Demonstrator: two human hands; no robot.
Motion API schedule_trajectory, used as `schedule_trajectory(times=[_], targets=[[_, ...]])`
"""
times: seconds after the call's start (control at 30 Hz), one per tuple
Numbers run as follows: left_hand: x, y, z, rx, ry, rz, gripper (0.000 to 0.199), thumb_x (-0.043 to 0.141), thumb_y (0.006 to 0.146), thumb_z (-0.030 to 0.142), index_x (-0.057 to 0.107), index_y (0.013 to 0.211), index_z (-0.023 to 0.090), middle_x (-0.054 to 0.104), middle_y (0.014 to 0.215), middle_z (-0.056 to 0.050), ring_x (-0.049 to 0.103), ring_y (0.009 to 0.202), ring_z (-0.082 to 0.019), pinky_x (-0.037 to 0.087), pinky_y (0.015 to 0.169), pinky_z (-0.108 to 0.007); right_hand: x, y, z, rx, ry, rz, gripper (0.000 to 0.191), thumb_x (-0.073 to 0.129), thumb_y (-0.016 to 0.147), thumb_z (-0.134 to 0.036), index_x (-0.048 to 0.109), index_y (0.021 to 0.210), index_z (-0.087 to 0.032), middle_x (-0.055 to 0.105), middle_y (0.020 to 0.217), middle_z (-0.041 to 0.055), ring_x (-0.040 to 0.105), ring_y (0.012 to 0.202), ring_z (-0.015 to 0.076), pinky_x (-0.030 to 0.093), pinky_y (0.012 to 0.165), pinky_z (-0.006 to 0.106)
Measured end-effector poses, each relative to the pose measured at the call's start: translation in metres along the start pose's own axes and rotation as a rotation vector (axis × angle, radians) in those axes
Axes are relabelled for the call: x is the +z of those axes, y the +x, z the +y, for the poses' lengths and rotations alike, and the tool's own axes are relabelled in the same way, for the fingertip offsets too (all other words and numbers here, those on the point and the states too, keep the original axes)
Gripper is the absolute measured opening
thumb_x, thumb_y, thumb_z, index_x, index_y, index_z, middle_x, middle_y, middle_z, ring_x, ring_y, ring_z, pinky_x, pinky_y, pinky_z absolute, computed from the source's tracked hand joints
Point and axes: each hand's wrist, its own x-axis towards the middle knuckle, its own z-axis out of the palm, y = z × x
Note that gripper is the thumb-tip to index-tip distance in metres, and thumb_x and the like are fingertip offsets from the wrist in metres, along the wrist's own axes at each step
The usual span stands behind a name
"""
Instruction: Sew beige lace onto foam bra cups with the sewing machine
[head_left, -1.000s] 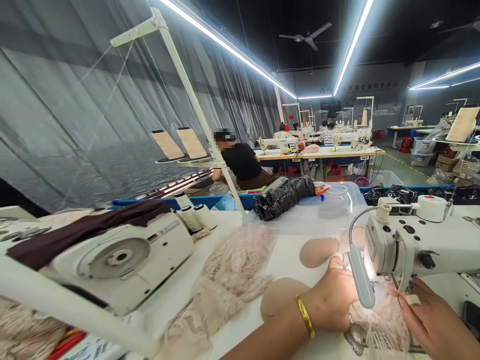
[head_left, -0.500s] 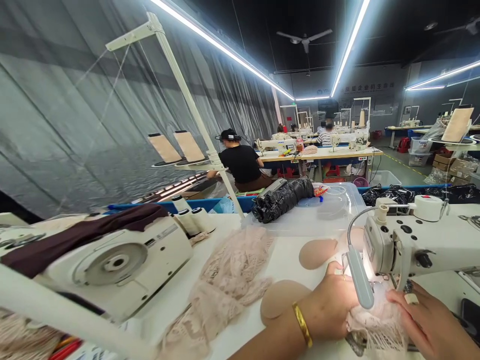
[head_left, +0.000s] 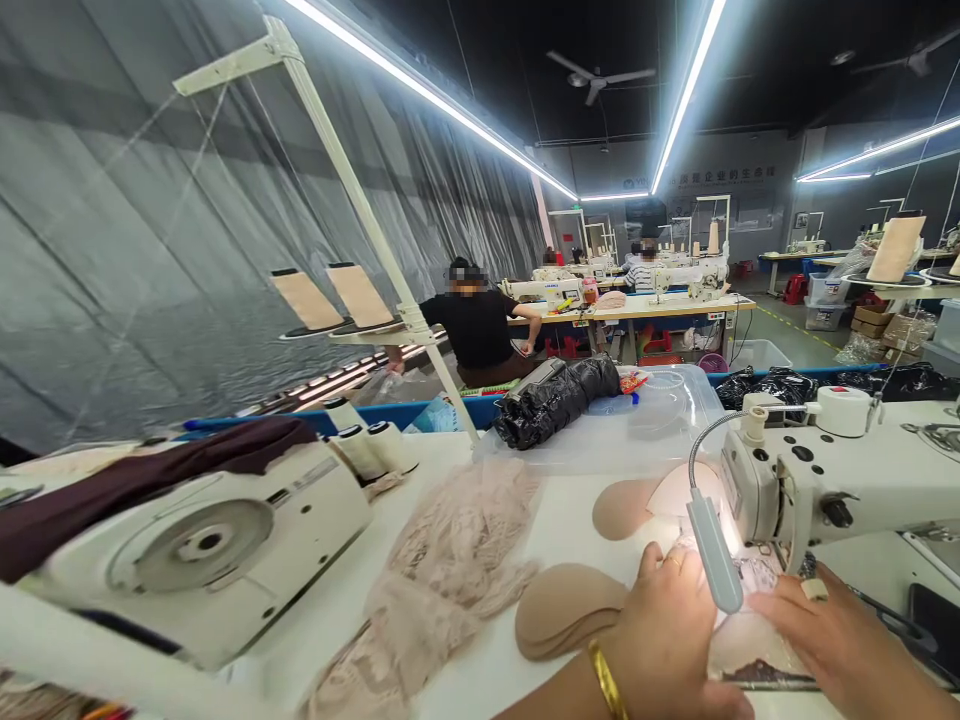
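Under the sewing machine (head_left: 847, 480) lies a pale pink lace piece (head_left: 757, 640), lit by the small grey lamp (head_left: 714, 555). My left hand (head_left: 667, 620), with a gold bangle above it, rests on the left of the piece, fingers spread and thumb apart. From the other side my right hand (head_left: 832, 625) touches it, its fingers stretched out flat and a pale band around one finger. The lamp partly hides the needle area. Left of my left hand sits a small stack of beige bra cups (head_left: 566, 610). Another beige cup (head_left: 622, 508) lies farther back.
Loose pink lace (head_left: 450, 580) is heaped mid-table. A second machine (head_left: 202, 540), draped with dark cloth (head_left: 150, 485), stands left. White thread cones (head_left: 386, 450) and a black plastic-wrapped bundle (head_left: 559, 400) on a clear bin lid (head_left: 675, 430) are behind. A co-worker (head_left: 480, 325) sits beyond.
The bunched lace under my hands now lies flatter, and my fingers have opened out over it. The view has shifted slightly. The co-worker ahead has moved an arm outward.
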Motion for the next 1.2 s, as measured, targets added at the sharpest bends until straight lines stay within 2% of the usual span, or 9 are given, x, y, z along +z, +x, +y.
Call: schedule_trajectory(times=[0.17,0.3,0.43,0.6,0.73,0.9,1.03,1.13,1.2], targets=[[-0.012,-0.013,-0.010,0.038,0.052,-0.146,0.065,0.068,0.085,0.073,0.063,0.122,0.019,0.063,0.124,-0.019,0.059,0.114,-0.042,0.040,0.100,-0.059,-0.015,0.001,0.007,0.059,-0.030,0.049,0.050,0.040,0.100,-0.005,0.081,0.115,-0.028,0.078,0.103,0.0116,0.074,0.101,0.0305,0.064,0.087,0.041],[-0.019,-0.017,-0.019,0.192,-0.058,-0.207,0.069,0.070,0.083,0.069,0.062,0.133,0.021,0.067,0.129,-0.018,0.062,0.115,-0.044,0.041,0.098,-0.057,-0.027,0.002,0.013,0.068,0.066,-0.039,0.042,0.045,0.102,-0.015,0.083,0.109,-0.033,0.079,0.110,0.0099,0.076,0.098,0.0307,0.067,0.079,0.043],[-0.021,-0.018,-0.025,0.230,-0.123,-0.217,0.070,0.072,0.080,0.067,0.063,0.138,0.029,0.063,0.142,-0.016,0.062,0.117,-0.046,0.041,0.097,-0.059,-0.036,-0.001,0.016,0.099,0.147,-0.051,0.034,0.049,0.108,-0.028,0.082,0.117,-0.033,0.079,0.126,0.0083,0.074,0.117,0.0336,0.066,0.095,0.049],[-0.015,-0.008,-0.025,0.218,-0.084,-0.201,0.070,0.076,0.076,0.065,0.065,0.134,0.026,0.062,0.143,-0.018,0.061,0.119,-0.049,0.041,0.097,-0.059,-0.027,0.001,-0.002,0.119,0.251,-0.146,0.033,0.050,0.113,-0.044,0.073,0.137,-0.039,0.080,0.129,0.0017,0.073,0.118,0.0320,0.063,0.100,0.053],[-0.010,0.003,-0.029,0.240,-0.123,-0.184,0.070,0.075,0.079,0.069,0.065,0.131,0.023,0.067,0.134,-0.018,0.062,0.118,-0.047,0.041,0.097,-0.056,-0.017,0.009,-0.007,0.248,0.193,-0.039,0.041,0.043,0.114,-0.043,0.082,0.112,-0.033,0.078,0.129,0.0075,0.070,0.117,0.0356,0.061,0.098,0.057],[-0.008,0.007,-0.038,0.265,-0.183,-0.189,0.076,0.076,0.078,0.076,0.063,0.137,0.031,0.069,0.134,-0.013,0.063,0.119,-0.045,0.041,0.096,-0.051,-0.019,0.001,0.010,0.277,0.235,-0.043,0.034,0.055,0.109,-0.049,0.080,0.099,-0.030,0.078,0.120,0.0085,0.071,0.108,0.0334,0.063,0.092,0.052],[-0.003,0.003,-0.036,0.262,-0.128,-0.085,0.053,0.072,0.089,0.058,0.065,0.136,0.034,0.068,0.138,-0.013,0.059,0.125,-0.046,0.038,0.098,-0.053,-0.024,-0.006,0.012,0.139,0.275,-0.124,0.024,0.081,0.095,-0.042,0.078,0.118,-0.037,0.076,0.127,0.0057,0.068,0.123,0.0363,0.063,0.099,0.049],[0.004,0.002,-0.033,0.271,-0.075,-0.011,0.037,0.068,0.092,0.038,0.068,0.128,0.032,0.071,0.130,-0.012,0.060,0.124,-0.043,0.038,0.101,-0.052,-0.023,-0.004,0.007,0.121,0.286,-0.179,0.012,0.065,0.102,-0.025,0.074,0.102,-0.033,0.076,0.103,0.0023,0.074,0.094,0.0254,0.065,0.079,0.035],[0.007,0.004,-0.031,0.288,-0.043,0.030,0.032,0.068,0.091,0.031,0.070,0.123,0.029,0.073,0.123,-0.010,0.062,0.122,-0.038,0.037,0.103,-0.050,-0.022,-0.002,0.008,0.102,0.263,-0.135,0.023,0.055,0.105,-0.021,0.070,0.090,-0.029,0.073,0.092,0.0024,0.074,0.086,0.0227,0.064,0.075,0.032]])
